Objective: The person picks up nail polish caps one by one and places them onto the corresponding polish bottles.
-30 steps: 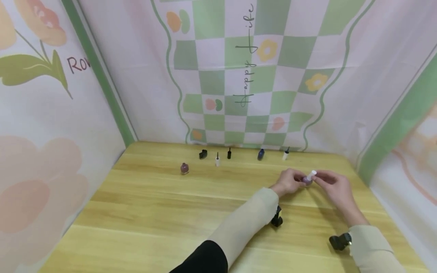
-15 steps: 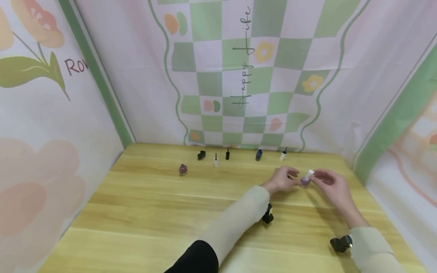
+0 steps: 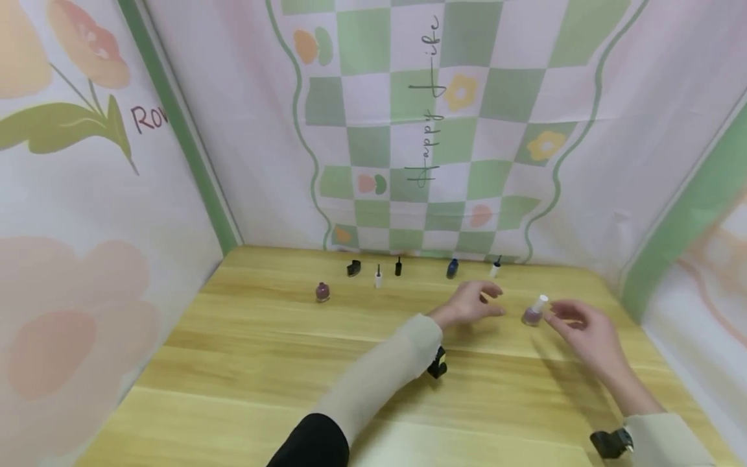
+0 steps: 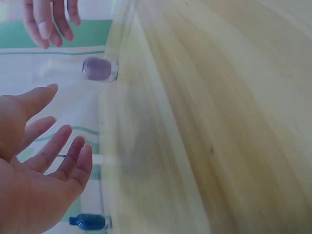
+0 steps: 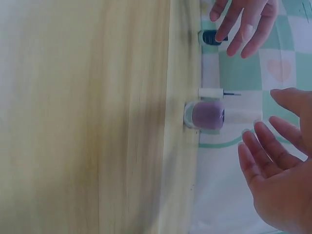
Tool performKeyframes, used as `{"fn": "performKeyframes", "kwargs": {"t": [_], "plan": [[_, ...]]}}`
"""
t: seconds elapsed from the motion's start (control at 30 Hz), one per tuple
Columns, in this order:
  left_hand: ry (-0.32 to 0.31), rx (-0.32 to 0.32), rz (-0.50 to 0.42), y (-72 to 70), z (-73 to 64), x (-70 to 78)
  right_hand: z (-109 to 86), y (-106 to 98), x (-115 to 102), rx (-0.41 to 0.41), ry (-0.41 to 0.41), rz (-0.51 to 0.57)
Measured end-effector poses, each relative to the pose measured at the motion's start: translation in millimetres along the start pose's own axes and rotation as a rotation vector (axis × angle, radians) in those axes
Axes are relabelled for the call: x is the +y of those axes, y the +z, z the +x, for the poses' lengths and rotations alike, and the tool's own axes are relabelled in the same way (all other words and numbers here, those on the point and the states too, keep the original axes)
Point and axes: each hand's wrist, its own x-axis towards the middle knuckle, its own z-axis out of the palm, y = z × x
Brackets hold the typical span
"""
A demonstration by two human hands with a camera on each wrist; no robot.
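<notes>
A purple nail polish bottle (image 3: pixel 532 316) with a white cap (image 3: pixel 541 303) stands upright on the wooden table, between the two hands. My left hand (image 3: pixel 469 302) is to its left, fingers loosely bent and apart from the bottle. Close on the right side is my right hand (image 3: pixel 587 327), its fingers parted; in the right wrist view a gap shows between the fingertips and the purple bottle (image 5: pixel 208 115). Neither hand holds anything. Behind the left hand stand an uncapped blue bottle (image 3: pixel 452 268) and a white brush cap (image 3: pixel 495 267) with its brush upward.
Farther left stand an uncapped mauve bottle (image 3: pixel 323 292), a black bottle (image 3: pixel 353 268), a white brush cap (image 3: pixel 378 278) and a black brush cap (image 3: pixel 398 266), brushes pointing up. A patterned cloth (image 3: pixel 408 214) hangs along the table's back edge.
My left hand has let go of the purple bottle and moved left. The right hand has released the white cap and drawn slightly right. The bottle stays standing, capped.
</notes>
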Motion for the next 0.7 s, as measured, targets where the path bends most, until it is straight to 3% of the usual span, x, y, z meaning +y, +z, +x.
{"fn": "performKeyframes", "kwargs": {"t": [0.4,0.7], "plan": [[0.034,0.031,0.037,-29.4,-25.5,-16.0,-4.7,17.7,-36.5,-0.029,-0.089,0.019],[0.011,0.053,0.019,-55.1,-44.2,-25.3,1.2,38.6,-59.1,-0.097,-0.062,0.013]]}}
